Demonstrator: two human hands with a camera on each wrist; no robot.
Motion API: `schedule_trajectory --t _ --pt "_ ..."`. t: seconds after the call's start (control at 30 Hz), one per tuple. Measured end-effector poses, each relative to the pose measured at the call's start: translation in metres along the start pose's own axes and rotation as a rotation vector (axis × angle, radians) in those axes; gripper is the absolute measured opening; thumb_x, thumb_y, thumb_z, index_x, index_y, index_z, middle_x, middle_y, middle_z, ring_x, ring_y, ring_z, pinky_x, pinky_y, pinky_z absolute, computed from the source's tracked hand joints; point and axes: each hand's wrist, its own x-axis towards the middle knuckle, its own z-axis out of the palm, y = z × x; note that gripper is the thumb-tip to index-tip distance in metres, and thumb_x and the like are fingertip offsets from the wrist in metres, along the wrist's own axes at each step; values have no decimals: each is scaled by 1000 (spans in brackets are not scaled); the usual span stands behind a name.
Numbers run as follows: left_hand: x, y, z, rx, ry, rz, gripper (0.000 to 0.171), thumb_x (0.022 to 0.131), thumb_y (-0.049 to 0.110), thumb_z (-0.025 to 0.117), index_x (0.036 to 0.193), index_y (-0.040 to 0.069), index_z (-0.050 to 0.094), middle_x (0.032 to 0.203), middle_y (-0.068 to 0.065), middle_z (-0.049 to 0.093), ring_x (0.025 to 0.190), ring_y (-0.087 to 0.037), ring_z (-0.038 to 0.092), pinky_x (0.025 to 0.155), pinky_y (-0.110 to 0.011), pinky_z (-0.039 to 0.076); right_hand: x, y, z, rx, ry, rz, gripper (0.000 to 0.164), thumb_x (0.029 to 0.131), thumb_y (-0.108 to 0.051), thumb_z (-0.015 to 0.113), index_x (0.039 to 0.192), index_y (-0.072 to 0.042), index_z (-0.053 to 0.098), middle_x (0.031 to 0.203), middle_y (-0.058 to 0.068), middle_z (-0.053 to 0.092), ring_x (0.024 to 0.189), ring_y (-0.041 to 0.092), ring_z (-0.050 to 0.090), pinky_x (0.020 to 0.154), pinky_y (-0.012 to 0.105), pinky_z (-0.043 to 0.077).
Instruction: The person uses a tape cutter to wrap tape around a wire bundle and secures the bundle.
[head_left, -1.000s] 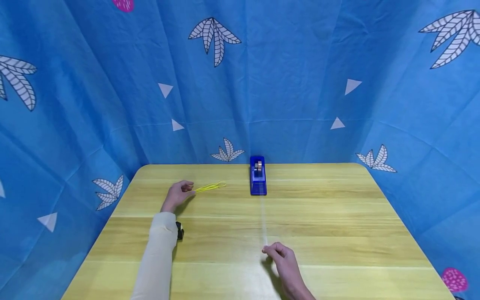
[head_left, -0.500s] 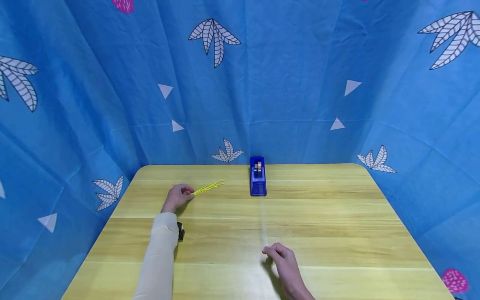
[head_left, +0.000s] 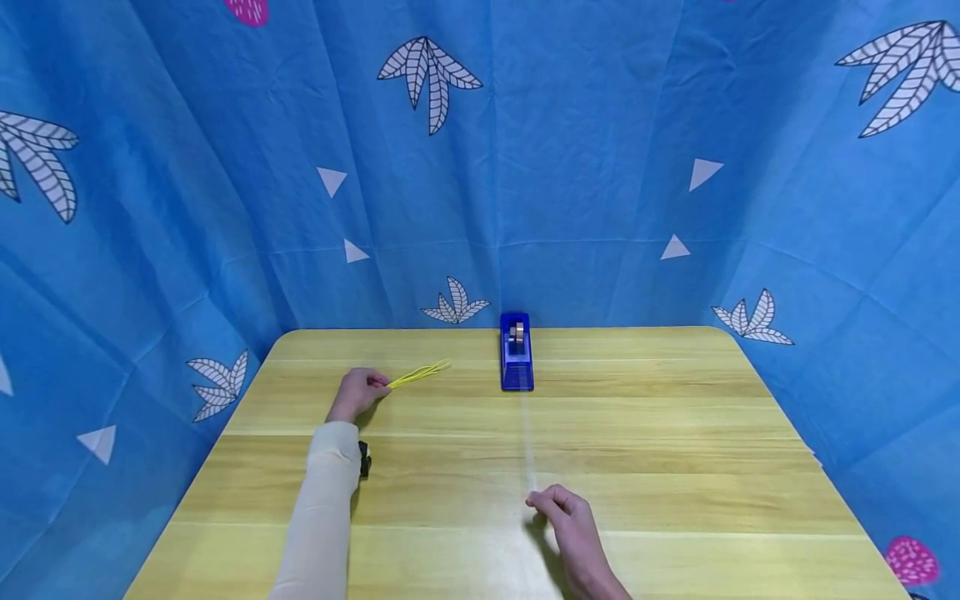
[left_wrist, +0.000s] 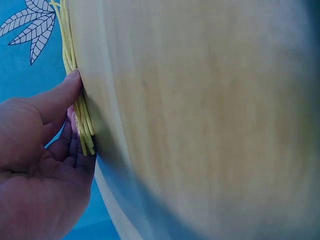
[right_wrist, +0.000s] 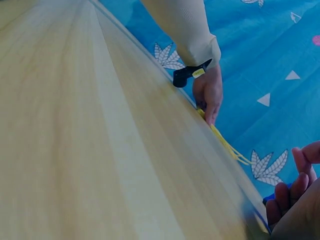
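At the far left of the table, my left hand (head_left: 358, 393) pinches one end of a bundle of thin yellow cords (head_left: 420, 373) between thumb and fingers. Seen from the left wrist, cut-looking ends of the cords (left_wrist: 86, 135) poke out below the thumb. The bundle's other end points right, toward a blue tape dispenser (head_left: 516, 377) at the back middle. A strip of clear tape (head_left: 528, 442) runs from the dispenser toward the front. My right hand (head_left: 573, 529) pinches its free end near the front middle. The right wrist view catches the curled fingers (right_wrist: 285, 197) of that hand.
The wooden table (head_left: 675, 467) has rounded back corners. A blue patterned curtain (head_left: 585, 167) hangs around its back and sides. A small black wrist camera (head_left: 364, 459) sits at the left sleeve (head_left: 318, 500).
The left fingers have drawn closer together on the yellow cords, and the bundle tilts slightly differently. The left forearm has shifted a little right. The right hand and tape stay in place.
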Motion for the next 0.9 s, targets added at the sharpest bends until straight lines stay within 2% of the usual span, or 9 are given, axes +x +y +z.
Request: schedule_trajectory --t 0.2,0.37,0.63,0.9 --pt "3 0 0 40 -30 -26 18 98 6 69 112 -5 73 100 -16 71 92 -26 64 89 -42 54 0 1 0 2 -4 -8 21 97 -14 67 86 4 67 90 4 65 95 19 57 91 33 40" --pt "3 0 1 77 -34 0 18 99 6 68 111 -6 72 100 -18 71 93 -28 65 89 -44 55 0 1 1 -2 -3 -8 22 98 -15 66 86 4 67 91 5 67 96 19 58 92 34 39" --pt "5 -1 -4 129 -77 9 22 102 8 64 117 -7 70 106 -19 70 98 -29 64 94 -46 54 1 -1 2 -2 -6 -13 22 97 -15 67 85 3 67 89 5 66 95 19 57 91 34 39" --pt "4 5 -3 167 -92 21 22 103 10 64 116 -6 70 104 -18 70 89 -25 61 86 -42 54 1 -3 0 -1 -4 -4 23 95 -16 68 86 5 66 88 7 64 96 20 56 92 34 38"
